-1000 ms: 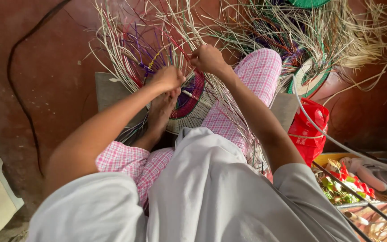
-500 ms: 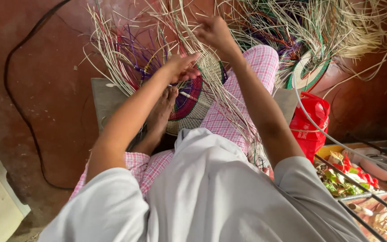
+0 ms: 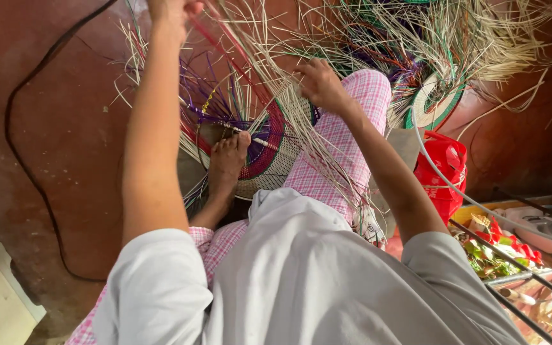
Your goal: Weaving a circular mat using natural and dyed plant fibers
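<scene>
Head view: the left hand (image 3: 172, 14) is up at the frame's top edge, closed around a red strand (image 3: 225, 48) that runs down to the round woven basket base (image 3: 269, 150). That base lies under the person's bare foot (image 3: 228, 160). The right hand (image 3: 317, 83), just above the base, seems to pinch pale straw strands (image 3: 327, 166). A red bag (image 3: 442, 172) sits right of the base.

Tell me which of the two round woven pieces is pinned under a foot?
The red, purple and cream disc, held by the bare foot; the green-and-white one lies farther right, untouched.
</scene>
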